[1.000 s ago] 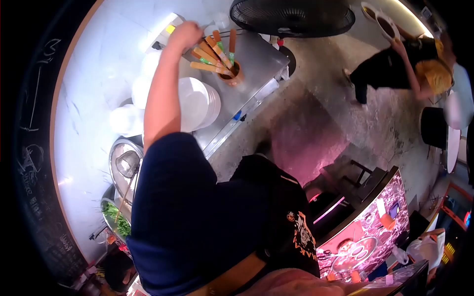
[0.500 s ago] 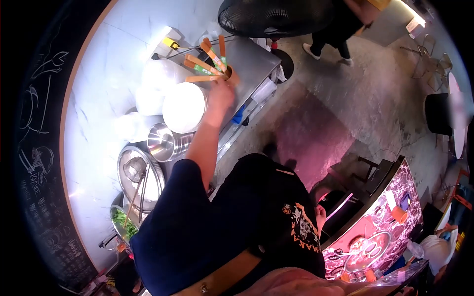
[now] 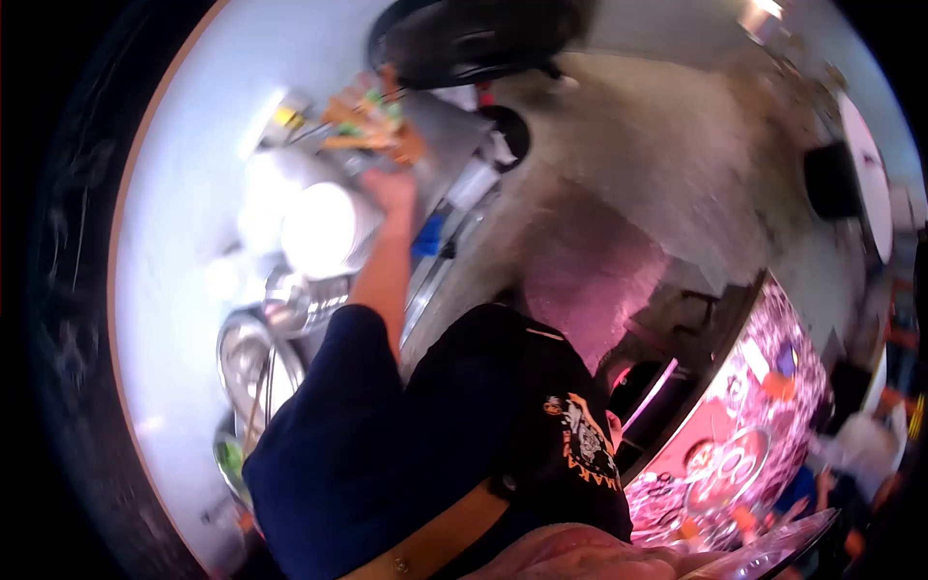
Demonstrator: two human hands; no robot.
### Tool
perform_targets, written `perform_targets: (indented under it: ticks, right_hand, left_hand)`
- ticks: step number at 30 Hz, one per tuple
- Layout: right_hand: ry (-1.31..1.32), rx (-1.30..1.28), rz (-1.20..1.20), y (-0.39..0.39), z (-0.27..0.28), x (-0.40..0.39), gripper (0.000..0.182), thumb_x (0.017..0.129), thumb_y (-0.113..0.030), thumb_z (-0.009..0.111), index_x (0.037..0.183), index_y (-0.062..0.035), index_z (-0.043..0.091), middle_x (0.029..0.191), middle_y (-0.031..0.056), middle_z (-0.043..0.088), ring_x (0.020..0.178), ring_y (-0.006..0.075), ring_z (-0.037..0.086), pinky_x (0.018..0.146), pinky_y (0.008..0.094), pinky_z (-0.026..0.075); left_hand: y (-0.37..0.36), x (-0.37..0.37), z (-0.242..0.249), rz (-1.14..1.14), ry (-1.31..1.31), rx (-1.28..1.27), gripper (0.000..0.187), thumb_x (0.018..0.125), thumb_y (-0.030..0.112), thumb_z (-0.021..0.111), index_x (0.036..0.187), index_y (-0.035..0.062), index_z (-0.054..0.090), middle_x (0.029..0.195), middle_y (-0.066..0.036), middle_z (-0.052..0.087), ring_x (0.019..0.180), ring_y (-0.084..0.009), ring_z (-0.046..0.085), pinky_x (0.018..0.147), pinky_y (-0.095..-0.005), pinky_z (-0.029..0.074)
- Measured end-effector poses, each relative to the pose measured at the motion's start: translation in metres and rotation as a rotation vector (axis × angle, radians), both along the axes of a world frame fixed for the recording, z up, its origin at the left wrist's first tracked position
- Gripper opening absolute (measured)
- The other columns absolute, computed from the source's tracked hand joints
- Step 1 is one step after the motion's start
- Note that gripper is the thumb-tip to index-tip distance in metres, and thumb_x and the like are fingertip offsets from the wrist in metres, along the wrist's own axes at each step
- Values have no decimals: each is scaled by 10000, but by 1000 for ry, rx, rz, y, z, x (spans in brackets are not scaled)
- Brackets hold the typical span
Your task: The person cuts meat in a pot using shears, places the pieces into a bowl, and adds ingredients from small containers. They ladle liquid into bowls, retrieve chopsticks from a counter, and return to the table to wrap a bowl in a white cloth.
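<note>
My left hand [image 3: 391,188] reaches out over the metal counter [image 3: 445,130], smeared by motion. Just beyond it stands an orange cup [image 3: 411,147] holding several flat orange-and-green sticks [image 3: 365,118]. Whether the fingers touch the cup is too blurred to tell. Beside the wrist is a stack of white round containers [image 3: 324,230]. A shiny metal pot [image 3: 298,298] lies nearer along the forearm. Of my right hand [image 3: 615,430], only a sliver shows at the edge of my black shirt, its fingers mostly hidden.
Toward me are a large metal bowl [image 3: 242,362] with long sticks across it and a bowl of greens [image 3: 230,459]. A black fan [image 3: 474,43] stands past the counter's end. On the right is a pink-lit marbled table [image 3: 715,416] with dishes.
The whole view has shifted and blurred, with the counter things now further left. My left hand remains near the orange cup. The person by the fan has left the view.
</note>
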State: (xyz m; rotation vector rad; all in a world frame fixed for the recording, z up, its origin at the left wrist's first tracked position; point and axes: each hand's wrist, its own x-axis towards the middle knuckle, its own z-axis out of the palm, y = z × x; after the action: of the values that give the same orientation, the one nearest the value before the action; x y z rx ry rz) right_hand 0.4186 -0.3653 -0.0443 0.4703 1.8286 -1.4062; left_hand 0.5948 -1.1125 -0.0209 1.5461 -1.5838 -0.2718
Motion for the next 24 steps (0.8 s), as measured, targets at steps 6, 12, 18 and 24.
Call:
perform_targets:
  ticks: [6, 12, 18, 24]
  right_hand:
    - [91, 252, -71, -11, 24, 53, 130, 891, -128, 645, 993, -48, 637, 796, 11, 627, 675, 97, 573, 610, 242, 469]
    - [70, 468, -159, 1, 19, 130, 239, 834, -246, 694, 971, -53, 660, 822, 59, 668, 736, 153, 623, 696, 298, 499]
    - [39, 669, 26, -3, 43, 153, 317, 834, -354, 663, 1047, -120, 692, 975, 82, 710, 884, 214, 664, 803, 343, 511]
    - [103, 535, -58, -1, 17, 128, 238, 825, -274, 663, 973, -88, 682, 873, 99, 700, 815, 224, 656, 765, 350, 505]
  left_hand:
    - [106, -127, 200, -341, -1315, -1074, 295, 892, 357, 562, 851, 83, 664, 793, -87, 650, 670, -228, 606, 611, -392, 490]
    - [62, -42, 89, -740, -1061, -152, 276, 886, 355, 574, 866, 89, 648, 799, -81, 615, 684, -245, 582, 613, -383, 495]
    - [10, -16, 55, -807, -1004, 156, 261, 880, 353, 587, 882, 96, 632, 804, -75, 581, 698, -263, 558, 615, -374, 501]
    - [-45, 22, 68, -649, -454, 822, 250, 875, 350, 599, 898, 102, 616, 809, -69, 546, 712, -280, 534, 617, -365, 507]
